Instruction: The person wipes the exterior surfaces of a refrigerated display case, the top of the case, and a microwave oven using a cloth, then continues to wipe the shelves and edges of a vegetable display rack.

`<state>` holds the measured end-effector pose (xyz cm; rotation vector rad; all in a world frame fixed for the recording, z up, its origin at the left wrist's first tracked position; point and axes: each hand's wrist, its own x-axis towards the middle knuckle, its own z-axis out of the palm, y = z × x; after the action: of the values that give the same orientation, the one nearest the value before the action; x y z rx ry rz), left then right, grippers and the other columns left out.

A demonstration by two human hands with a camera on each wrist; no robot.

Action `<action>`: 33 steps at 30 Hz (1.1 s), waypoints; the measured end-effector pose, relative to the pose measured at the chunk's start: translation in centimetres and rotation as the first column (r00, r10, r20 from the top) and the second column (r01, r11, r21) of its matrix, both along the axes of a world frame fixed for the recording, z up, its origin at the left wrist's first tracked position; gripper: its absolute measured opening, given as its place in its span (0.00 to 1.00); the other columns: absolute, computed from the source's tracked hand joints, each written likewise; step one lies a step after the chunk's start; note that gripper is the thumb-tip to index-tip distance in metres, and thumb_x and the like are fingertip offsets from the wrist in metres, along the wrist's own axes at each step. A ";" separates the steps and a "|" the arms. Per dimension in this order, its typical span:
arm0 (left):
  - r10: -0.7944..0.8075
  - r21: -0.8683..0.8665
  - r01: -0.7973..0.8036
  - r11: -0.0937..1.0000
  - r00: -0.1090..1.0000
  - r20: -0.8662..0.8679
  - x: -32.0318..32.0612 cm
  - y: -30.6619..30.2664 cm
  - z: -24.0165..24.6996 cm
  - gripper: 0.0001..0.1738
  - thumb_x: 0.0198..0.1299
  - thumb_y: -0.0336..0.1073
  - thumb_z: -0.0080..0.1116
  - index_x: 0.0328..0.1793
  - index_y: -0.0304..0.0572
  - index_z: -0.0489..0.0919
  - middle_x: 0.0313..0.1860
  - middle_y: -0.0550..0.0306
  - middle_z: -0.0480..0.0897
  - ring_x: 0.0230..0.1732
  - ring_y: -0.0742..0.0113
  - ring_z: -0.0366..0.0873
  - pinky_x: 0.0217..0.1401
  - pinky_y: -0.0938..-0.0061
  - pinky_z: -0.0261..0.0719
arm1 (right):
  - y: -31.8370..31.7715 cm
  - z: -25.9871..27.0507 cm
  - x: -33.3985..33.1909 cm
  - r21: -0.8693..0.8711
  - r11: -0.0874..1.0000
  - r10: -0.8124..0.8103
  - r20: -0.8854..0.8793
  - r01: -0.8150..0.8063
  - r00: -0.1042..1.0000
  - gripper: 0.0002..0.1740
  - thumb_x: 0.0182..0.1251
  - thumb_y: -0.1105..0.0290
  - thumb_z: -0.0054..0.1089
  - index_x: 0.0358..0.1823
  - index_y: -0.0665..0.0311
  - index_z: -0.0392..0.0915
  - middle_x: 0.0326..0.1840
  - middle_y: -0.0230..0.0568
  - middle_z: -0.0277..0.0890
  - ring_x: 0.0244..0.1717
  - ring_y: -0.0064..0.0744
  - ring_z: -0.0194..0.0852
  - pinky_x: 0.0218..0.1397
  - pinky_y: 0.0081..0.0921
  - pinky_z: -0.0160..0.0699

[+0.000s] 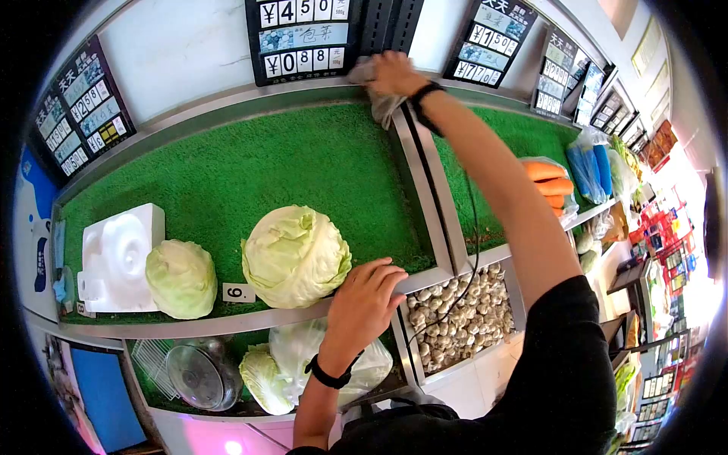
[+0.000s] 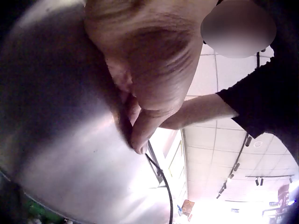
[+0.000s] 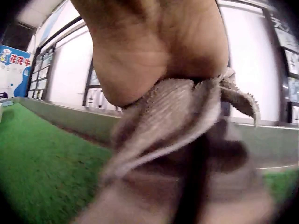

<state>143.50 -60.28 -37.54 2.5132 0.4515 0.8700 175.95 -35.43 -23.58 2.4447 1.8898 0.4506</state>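
Note:
At the back of the display stand, my right hand holds a grey-brown cloth against the metal rail where the divider meets the back edge. Folds of the cloth hang below the palm in the right wrist view, and the fingertips are hidden there. My left hand rests on the front metal rail, fingers extended, just right of a large pale green cabbage. From the left wrist, the hand lies against the shiny metal surface.
A smaller cabbage and a white foam tray stand left on the green mat. Garlic fills a lower bin. Bagged carrots lie right of the metal divider. Price boards line the back; a black cord hangs down.

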 end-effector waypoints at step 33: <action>0.062 0.029 -0.059 0.998 0.984 -0.166 1.0 -0.5 1.2 0.21 0.54 0.42 0.72 0.54 0.49 0.84 0.54 0.65 0.84 0.62 0.57 0.78 0.63 0.59 0.72 | -10.1 -0.8 26.0 0.113 0.847 -0.466 -0.311 0.520 0.828 0.59 0.59 0.26 0.53 0.82 0.60 0.53 0.83 0.60 0.50 0.81 0.71 0.47 0.79 0.57 0.55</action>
<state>144.46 -60.78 -36.36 2.6177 0.5774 0.6928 201.99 -45.57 -24.36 3.1249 1.2199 0.2914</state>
